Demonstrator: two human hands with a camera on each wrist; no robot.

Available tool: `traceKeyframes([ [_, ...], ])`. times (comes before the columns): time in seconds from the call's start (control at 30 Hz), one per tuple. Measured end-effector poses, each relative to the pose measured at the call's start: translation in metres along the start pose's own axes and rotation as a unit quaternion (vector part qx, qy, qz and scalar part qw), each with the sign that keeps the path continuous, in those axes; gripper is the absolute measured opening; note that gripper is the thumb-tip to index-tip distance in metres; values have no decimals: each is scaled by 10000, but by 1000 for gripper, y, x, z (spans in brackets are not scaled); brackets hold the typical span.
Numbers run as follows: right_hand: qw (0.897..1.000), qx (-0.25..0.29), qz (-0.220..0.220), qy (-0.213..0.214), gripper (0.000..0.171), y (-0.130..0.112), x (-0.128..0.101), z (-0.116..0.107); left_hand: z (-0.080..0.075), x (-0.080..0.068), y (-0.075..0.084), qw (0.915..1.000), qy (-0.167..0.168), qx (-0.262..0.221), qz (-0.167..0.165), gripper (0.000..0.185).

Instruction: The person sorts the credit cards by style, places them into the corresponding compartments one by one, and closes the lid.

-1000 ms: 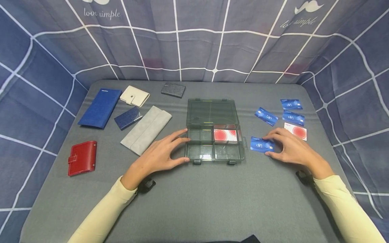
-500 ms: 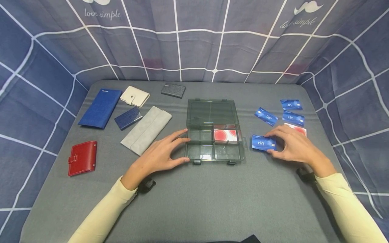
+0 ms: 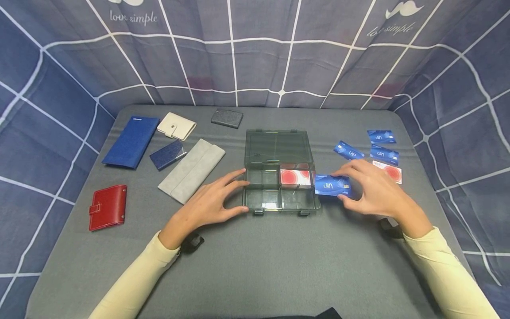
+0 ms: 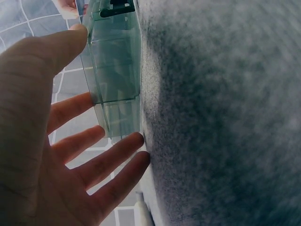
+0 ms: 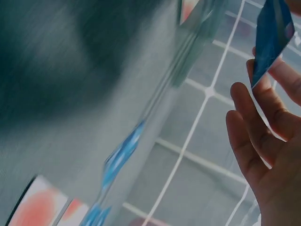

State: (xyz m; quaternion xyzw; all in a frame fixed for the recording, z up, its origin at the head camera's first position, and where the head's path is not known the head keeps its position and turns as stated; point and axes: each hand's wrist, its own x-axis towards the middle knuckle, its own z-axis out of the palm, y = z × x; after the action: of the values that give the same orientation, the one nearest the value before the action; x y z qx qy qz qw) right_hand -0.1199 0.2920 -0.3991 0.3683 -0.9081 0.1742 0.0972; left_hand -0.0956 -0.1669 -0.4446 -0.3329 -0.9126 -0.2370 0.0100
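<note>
A transparent green-tinted box (image 3: 260, 201) stands with its lid folded back, and its inside is split into compartments. One white card with red circles (image 3: 295, 177) lies in the back right compartment. Along the box's left side, my left hand (image 3: 211, 200) touches the edge with fingertips and thumb, the fingers spread and fairly straight. My right hand (image 3: 372, 190) pinches a blue VIP card (image 3: 331, 185) between thumb and fingers, raised off the table beside the box's right edge. In the right wrist view the blue card (image 5: 270, 40) tilts up in the fingers.
Several blue cards (image 3: 384, 154) and a white card with a red circle (image 3: 388, 172) lie at the right. On the left are a red wallet (image 3: 108, 208), a grey wallet (image 3: 192, 171), a blue folder (image 3: 131, 141), a cream wallet (image 3: 177, 126) and a dark card holder (image 3: 227, 118).
My right hand has lifted the blue card off the table and carried it left to the box's edge. The left hand has stayed in place.
</note>
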Motion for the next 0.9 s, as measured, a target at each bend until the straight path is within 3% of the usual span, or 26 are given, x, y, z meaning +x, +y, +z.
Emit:
traceKeyframes([
  [0.33, 9994, 79, -211, -250, 55, -30, 21, 23, 0, 0, 0, 10000, 40, 24, 17, 70],
  [0.9, 9967, -67, -731, -357, 53, -38, 38, 48, 0, 0, 0, 10000, 51, 45, 27, 70],
])
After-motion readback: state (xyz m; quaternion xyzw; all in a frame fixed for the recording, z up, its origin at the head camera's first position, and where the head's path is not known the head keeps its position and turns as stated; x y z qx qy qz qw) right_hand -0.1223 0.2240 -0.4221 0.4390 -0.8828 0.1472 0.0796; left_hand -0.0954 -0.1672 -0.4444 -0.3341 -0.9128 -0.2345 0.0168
